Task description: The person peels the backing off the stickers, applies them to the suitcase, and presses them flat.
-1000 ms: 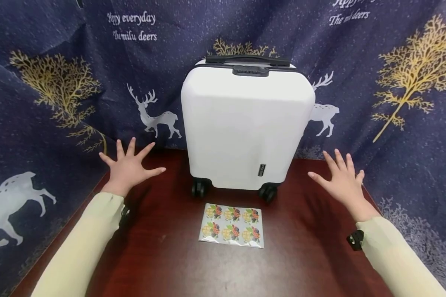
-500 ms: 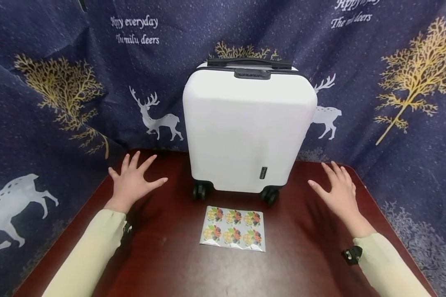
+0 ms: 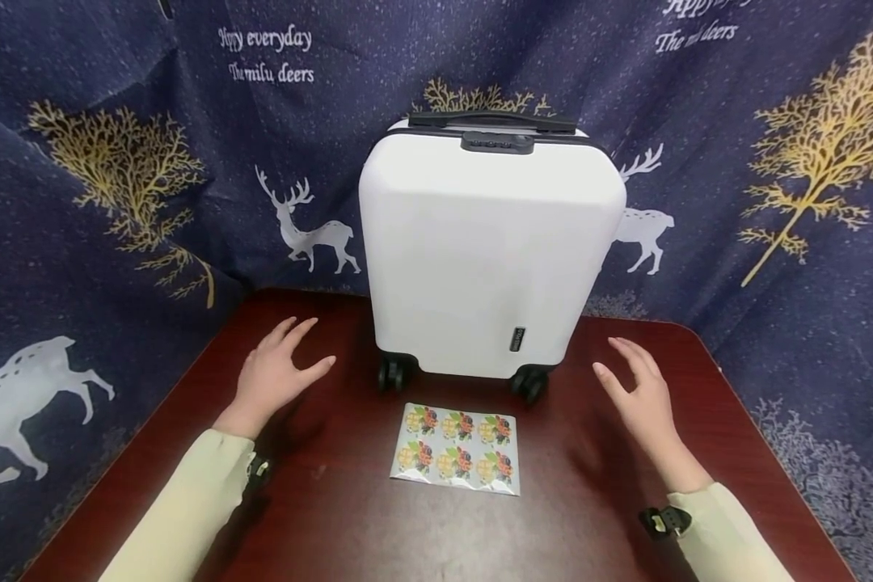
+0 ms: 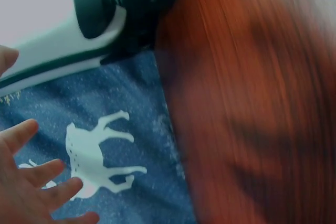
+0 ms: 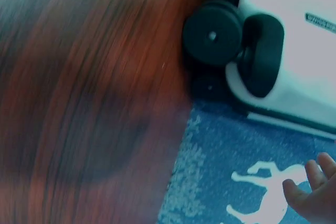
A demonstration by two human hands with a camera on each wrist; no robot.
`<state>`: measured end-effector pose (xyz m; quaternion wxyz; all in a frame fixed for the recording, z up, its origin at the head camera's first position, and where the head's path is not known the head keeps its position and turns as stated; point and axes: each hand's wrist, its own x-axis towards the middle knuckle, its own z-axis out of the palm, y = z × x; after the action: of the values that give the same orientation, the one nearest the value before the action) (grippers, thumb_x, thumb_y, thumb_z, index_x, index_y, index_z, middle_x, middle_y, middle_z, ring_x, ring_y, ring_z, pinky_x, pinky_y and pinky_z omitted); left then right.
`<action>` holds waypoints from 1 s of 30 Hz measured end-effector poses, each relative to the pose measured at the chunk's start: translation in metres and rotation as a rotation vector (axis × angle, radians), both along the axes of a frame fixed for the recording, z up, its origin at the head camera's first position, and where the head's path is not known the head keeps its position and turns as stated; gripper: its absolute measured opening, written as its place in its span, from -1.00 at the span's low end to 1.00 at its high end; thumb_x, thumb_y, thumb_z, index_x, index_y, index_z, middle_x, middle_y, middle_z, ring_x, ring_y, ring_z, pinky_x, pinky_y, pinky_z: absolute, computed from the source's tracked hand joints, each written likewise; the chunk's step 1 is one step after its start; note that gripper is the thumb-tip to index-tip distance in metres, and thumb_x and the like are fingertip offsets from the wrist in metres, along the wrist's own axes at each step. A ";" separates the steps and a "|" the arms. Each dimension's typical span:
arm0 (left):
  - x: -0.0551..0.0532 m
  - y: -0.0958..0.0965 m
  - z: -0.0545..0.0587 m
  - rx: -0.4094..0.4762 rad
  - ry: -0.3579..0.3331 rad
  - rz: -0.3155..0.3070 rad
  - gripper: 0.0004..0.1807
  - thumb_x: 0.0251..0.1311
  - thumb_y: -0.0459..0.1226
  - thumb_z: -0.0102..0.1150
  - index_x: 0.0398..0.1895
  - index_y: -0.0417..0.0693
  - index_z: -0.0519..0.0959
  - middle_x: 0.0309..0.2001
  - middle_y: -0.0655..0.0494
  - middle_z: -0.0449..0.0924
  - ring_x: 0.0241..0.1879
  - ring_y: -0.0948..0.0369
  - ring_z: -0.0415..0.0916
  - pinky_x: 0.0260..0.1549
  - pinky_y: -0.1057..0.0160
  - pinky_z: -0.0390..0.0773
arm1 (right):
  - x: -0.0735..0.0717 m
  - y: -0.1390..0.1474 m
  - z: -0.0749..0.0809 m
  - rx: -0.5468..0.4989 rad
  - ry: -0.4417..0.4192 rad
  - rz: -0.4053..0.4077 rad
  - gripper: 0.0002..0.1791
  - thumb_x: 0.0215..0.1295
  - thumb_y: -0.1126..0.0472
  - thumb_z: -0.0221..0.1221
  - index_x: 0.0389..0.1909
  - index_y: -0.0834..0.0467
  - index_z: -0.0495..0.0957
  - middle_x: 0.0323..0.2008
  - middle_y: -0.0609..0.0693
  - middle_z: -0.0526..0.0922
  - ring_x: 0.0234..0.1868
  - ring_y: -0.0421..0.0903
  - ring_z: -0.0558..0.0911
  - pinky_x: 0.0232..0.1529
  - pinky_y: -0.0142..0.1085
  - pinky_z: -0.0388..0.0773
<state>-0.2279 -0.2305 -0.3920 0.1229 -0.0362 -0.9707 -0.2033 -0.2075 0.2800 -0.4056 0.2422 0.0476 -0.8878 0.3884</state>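
Note:
A white hard-shell suitcase [image 3: 487, 259] stands upright on its black wheels, with a black handle [image 3: 491, 123] and a combination lock [image 3: 498, 143] on top. In front of it lies a flat, shiny sheet of round fruit-print stickers [image 3: 455, 449]. Left of the suitcase, my left hand [image 3: 271, 373] hovers above the table, fingers spread a little and holding nothing. My right hand [image 3: 642, 396] hovers on the other side, fingers slightly bent, also holding nothing. The right wrist view catches its fingertips beside a suitcase wheel [image 5: 212, 34].
The dark red wooden table [image 3: 335, 517] has a rounded far right corner. Around it hangs a navy cloth [image 3: 276, 145] printed with white deer and gold trees, close behind the suitcase. A black wrist strap [image 3: 665, 521] sits at the right sleeve cuff.
Both hands have come down and inward, and their widely spread fingers have drawn closer together. The suitcase and sticker sheet stay in place; the head view has shifted slightly.

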 end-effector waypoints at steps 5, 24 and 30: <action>0.005 0.010 -0.002 0.154 -0.060 -0.039 -0.27 0.38 -0.01 0.19 0.52 -0.11 0.29 0.50 -0.35 0.24 0.45 -0.30 0.25 0.37 -0.36 0.36 | 0.006 -0.018 0.001 -0.090 0.044 0.011 -0.55 0.38 0.22 0.26 0.25 0.26 0.54 0.24 0.26 0.56 0.19 -0.45 0.42 0.13 -0.79 0.15; 0.026 0.039 -0.009 0.622 -0.284 -0.052 -0.56 0.52 -0.22 0.00 0.35 -0.23 0.47 0.29 -0.31 0.56 0.26 -0.16 0.55 0.18 -0.09 0.62 | 0.029 -0.074 0.013 -0.158 -0.241 0.244 -0.63 0.43 0.18 0.25 0.18 0.24 0.59 0.02 0.21 0.69 -0.12 -0.54 0.56 -0.12 -0.51 0.58; 0.030 0.044 -0.016 0.701 -0.367 -0.109 -0.53 0.54 -0.23 -0.05 0.37 -0.31 0.43 0.32 -0.35 0.51 0.27 -0.18 0.55 0.19 -0.08 0.64 | 0.025 -0.087 0.015 -0.062 -0.268 0.286 -0.61 0.41 0.16 0.27 0.18 0.21 0.60 0.08 0.20 0.68 0.02 -0.09 0.66 -0.07 -0.37 0.63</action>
<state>-0.1979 -0.1861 -0.4078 -0.0585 -0.0067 -0.8451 -0.5314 -0.1828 0.1931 -0.3904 0.0653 0.1136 -0.8840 0.4488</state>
